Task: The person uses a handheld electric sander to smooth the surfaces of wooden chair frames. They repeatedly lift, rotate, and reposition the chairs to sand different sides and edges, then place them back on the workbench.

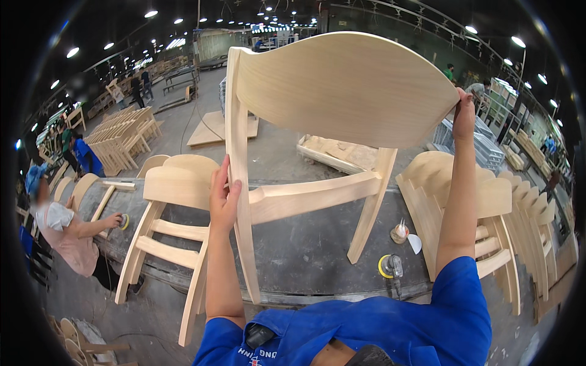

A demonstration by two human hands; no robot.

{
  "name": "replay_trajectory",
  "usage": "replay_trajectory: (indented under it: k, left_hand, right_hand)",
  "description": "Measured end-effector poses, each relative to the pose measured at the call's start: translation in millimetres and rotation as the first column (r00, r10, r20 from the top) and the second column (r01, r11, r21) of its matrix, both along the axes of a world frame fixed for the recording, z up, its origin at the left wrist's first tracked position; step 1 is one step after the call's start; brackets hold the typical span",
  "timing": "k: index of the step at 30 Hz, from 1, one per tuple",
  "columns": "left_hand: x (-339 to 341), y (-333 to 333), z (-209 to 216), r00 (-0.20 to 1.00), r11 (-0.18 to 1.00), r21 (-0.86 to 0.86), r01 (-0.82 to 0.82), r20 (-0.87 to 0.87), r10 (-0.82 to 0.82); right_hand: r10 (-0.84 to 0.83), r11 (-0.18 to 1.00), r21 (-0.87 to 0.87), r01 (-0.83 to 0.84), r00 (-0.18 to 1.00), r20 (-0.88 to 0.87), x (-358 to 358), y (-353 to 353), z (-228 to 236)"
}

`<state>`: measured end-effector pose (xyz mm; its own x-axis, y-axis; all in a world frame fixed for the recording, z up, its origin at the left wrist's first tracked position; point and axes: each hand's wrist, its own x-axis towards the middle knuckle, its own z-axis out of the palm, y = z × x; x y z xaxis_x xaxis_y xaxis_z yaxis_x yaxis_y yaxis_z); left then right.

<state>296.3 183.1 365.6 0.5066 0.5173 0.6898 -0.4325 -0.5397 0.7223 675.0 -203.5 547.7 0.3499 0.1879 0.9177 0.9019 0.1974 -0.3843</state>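
Over the bench [293, 262], the frame [317, 199] wants even support — fingers of the left hand [223, 198] pinching a post [234, 125], those of the right hand [464, 116], partly hidden, apparently hooked round the backrest [342, 85] — and legs [246, 259] clear of the sander [390, 266].

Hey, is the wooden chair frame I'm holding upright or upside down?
The chair frame is upright: its broad backrest is on top, both legs pointing down.

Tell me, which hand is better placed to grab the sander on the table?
Probably the right hand: the sander lies on that side of the table, and the left hand would have to reach across the chair frame. Both hands hold the frame, though.
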Motion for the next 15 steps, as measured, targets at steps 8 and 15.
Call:
replay_trajectory:
  k: [8, 15]
  left_hand:
    - [6, -41, 23, 0.978, 0.983, 0.035, 0.178, 0.1, -0.181]
    - [18, -57, 33, 0.982, 0.984, 0.047, 0.174, 0.07, -0.177]
  right_hand:
    - [0.192, 0.967, 0.216, -0.132, 0.939, -0.284, 53, -26, -9]
    - [0.145, 0.959, 0.278, -0.052, 0.935, -0.325, 74, -35, -19]
